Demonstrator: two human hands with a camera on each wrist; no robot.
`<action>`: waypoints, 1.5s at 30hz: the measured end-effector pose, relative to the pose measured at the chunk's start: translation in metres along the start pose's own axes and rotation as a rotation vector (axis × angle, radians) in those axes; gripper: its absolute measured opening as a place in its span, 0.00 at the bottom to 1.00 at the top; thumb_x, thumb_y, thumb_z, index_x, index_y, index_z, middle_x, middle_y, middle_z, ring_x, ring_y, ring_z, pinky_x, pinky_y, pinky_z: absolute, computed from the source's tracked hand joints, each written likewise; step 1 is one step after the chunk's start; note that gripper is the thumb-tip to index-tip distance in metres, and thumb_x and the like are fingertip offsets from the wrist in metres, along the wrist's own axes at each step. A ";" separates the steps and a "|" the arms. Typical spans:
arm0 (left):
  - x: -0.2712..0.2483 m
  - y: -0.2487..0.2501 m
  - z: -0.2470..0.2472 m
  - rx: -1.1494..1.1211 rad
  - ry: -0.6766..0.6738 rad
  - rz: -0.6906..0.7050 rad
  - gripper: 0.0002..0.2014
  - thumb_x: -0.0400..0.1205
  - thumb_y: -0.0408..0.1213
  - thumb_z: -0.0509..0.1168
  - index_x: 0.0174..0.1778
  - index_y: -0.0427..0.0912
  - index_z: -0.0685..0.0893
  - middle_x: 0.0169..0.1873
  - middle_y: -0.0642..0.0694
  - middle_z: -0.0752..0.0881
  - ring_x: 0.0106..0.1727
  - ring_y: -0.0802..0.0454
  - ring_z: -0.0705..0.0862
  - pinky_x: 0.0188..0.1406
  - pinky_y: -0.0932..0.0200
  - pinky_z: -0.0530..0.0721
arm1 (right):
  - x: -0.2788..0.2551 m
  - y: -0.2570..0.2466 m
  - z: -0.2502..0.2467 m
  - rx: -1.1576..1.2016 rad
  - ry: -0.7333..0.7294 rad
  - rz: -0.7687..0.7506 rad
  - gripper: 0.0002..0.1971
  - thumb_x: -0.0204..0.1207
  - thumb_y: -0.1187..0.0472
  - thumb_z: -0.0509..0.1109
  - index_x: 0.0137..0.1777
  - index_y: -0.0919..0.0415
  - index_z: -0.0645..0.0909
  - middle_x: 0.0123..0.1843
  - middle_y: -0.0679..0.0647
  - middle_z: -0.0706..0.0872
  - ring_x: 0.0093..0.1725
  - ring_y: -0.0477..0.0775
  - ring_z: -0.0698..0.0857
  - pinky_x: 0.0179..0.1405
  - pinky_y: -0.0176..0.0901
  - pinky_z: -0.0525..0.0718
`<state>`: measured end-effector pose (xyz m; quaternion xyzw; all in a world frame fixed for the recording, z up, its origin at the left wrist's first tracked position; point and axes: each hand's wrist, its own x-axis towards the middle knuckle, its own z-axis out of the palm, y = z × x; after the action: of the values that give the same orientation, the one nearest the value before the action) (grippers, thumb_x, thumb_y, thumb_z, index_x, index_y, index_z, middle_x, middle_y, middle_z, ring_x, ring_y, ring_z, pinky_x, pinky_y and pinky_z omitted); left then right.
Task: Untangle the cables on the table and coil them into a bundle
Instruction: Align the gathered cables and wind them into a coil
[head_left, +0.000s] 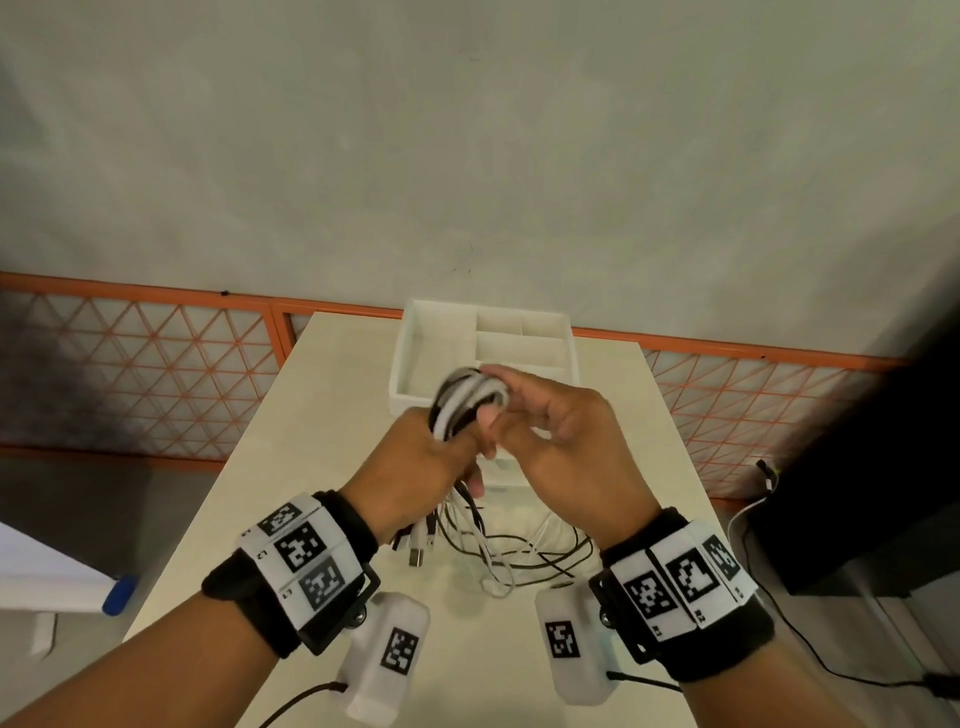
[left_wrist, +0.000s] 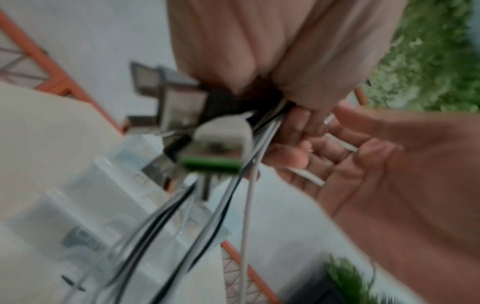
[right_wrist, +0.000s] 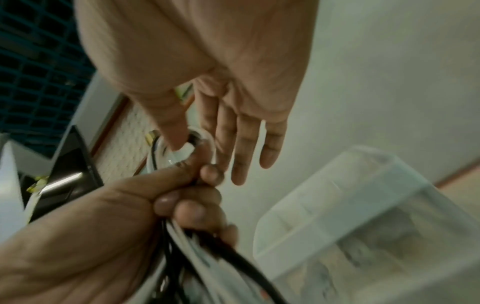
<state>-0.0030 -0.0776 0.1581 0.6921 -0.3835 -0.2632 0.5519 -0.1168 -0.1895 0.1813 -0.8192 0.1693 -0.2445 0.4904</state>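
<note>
Above the table (head_left: 311, 415), my left hand (head_left: 467, 441) grips a bunch of white and black cables (head_left: 470, 397), coiled in loops that rise over its fingers. My right hand (head_left: 496, 395) pinches the top of the loop between thumb and forefinger, with its other fingers held straight. The right wrist view shows the same thumb of my right hand (right_wrist: 197, 139) on the white loop (right_wrist: 207, 142), above the left hand (right_wrist: 187, 201). Loose cable lengths (head_left: 519, 556) trail onto the table, and several USB plugs (head_left: 415, 551) dangle below the left hand. They appear blurred in the left wrist view as plugs (left_wrist: 182, 107).
A white divided organiser box (head_left: 415, 338) stands at the table's far end, just behind the hands. A clear plastic container (right_wrist: 363, 205) sits beneath them. A dark unit (head_left: 857, 493) with its own wires stands off the right edge, and an orange lattice barrier (head_left: 156, 374) runs behind.
</note>
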 end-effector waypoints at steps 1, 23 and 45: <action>0.001 0.001 -0.002 -0.065 0.042 0.005 0.16 0.83 0.51 0.66 0.38 0.43 0.87 0.25 0.38 0.87 0.25 0.44 0.81 0.33 0.49 0.81 | 0.000 0.007 0.001 0.057 -0.086 0.037 0.30 0.74 0.56 0.74 0.78 0.45 0.76 0.59 0.41 0.91 0.65 0.42 0.87 0.72 0.53 0.82; -0.006 -0.007 -0.006 0.386 -0.232 -0.263 0.14 0.67 0.52 0.81 0.40 0.49 0.88 0.25 0.59 0.86 0.29 0.63 0.84 0.29 0.70 0.76 | 0.001 0.068 -0.011 -0.667 0.054 0.349 0.09 0.61 0.64 0.67 0.24 0.65 0.72 0.22 0.55 0.73 0.27 0.60 0.73 0.28 0.42 0.75; 0.002 -0.042 -0.004 -0.005 0.153 -0.265 0.15 0.84 0.42 0.68 0.36 0.37 0.90 0.25 0.46 0.87 0.25 0.53 0.81 0.32 0.59 0.83 | -0.002 0.037 -0.042 0.007 -0.108 0.236 0.04 0.78 0.61 0.76 0.49 0.56 0.92 0.33 0.56 0.89 0.27 0.46 0.80 0.31 0.40 0.78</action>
<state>0.0114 -0.0729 0.1190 0.7535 -0.2449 -0.2811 0.5415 -0.1433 -0.2361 0.1644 -0.8038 0.2368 -0.1413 0.5271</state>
